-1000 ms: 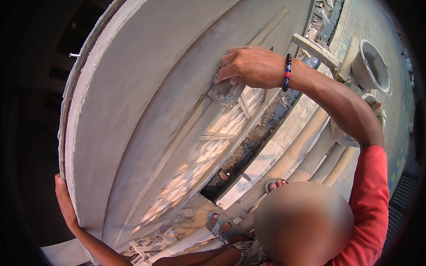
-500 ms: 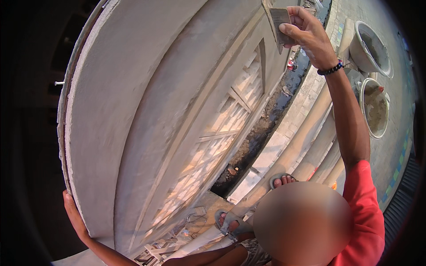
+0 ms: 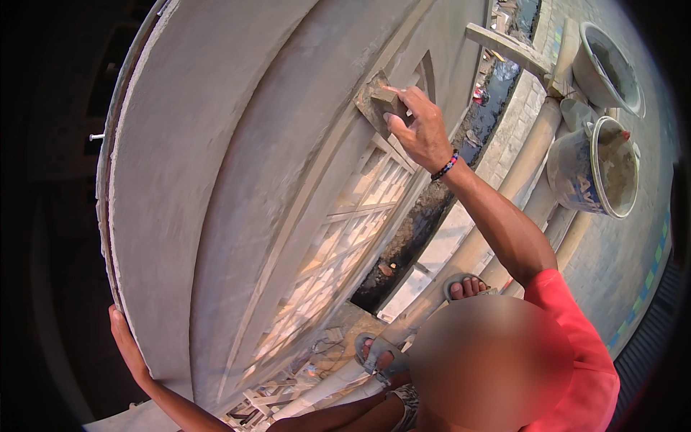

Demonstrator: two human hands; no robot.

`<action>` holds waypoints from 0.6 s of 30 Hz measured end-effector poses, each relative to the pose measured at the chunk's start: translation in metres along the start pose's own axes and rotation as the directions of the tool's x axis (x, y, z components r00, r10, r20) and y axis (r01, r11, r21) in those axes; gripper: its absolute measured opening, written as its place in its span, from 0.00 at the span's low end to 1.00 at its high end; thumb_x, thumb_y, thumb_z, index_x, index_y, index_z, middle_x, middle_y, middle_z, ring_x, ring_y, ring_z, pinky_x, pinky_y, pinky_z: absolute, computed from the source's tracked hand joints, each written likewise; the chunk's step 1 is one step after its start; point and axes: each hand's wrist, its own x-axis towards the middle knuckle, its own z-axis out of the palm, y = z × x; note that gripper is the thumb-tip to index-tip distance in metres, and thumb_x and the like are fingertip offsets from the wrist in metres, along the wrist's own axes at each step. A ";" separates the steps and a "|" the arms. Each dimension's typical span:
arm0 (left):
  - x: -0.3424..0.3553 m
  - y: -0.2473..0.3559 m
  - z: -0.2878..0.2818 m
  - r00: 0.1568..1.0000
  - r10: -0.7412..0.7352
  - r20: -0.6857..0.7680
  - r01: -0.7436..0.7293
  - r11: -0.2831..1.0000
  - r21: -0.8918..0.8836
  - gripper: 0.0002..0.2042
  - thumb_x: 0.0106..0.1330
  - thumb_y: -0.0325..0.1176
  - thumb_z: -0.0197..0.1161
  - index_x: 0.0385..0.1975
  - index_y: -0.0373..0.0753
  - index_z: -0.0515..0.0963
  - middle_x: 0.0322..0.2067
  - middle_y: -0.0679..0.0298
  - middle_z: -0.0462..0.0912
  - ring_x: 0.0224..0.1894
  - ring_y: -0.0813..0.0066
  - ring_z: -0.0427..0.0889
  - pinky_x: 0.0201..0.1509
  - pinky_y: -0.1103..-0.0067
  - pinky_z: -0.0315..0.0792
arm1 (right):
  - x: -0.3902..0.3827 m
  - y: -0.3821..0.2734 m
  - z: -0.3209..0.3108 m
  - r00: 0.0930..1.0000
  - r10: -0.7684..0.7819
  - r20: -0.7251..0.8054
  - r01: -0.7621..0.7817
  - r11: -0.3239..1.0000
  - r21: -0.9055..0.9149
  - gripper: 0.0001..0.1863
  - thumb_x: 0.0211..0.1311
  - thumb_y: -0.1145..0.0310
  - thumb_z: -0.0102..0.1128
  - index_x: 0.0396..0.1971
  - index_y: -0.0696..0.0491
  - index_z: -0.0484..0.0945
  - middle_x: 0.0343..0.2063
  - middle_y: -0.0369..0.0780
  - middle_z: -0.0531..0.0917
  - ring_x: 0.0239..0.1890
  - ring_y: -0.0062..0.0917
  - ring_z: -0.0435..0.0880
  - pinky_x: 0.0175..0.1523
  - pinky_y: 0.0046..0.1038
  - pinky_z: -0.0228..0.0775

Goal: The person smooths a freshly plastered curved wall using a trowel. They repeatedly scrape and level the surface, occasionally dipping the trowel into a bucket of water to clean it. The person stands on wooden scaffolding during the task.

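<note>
My right hand (image 3: pixel 425 133) grips the block handle of a plastering float (image 3: pixel 369 101), thumb on one side and fingers on the other. The float's flat plate lies against the grey plastered wall (image 3: pixel 288 122), on a moulded band above a lattice opening (image 3: pixel 363 205). At the lower left, my left hand (image 3: pixel 128 345) rests along the rough outer edge of a curved plastered ledge (image 3: pixel 155 216), fingers stretched along it; part of that hand is hidden by the edge.
Sandalled feet (image 3: pixel 468 286) stand on bamboo poles (image 3: pixel 511 183) beside the wall. Below runs a ditch with dark water (image 3: pixel 374 284). At right are a mortar-stained bucket (image 3: pixel 576 169) and a basin (image 3: pixel 586 68). A wooden bar (image 3: pixel 507 49) juts towards the wall. A nail (image 3: pixel 96 137) sticks out at left.
My right hand has swung left and nearer with the float, from the wall's far end to the band above the lattice. My left hand stays at the ledge.
</note>
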 end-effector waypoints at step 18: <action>0.002 -0.016 -0.009 0.999 -0.033 0.025 0.035 0.998 -0.052 0.23 0.77 0.53 0.42 0.43 0.35 0.70 0.36 0.63 0.69 0.41 0.72 0.66 0.53 0.76 0.63 | -0.022 0.004 -0.052 0.868 0.294 0.400 -0.379 0.913 0.150 0.27 0.59 0.72 0.60 0.60 0.57 0.72 0.40 0.41 0.80 0.42 0.29 0.80 0.48 0.32 0.74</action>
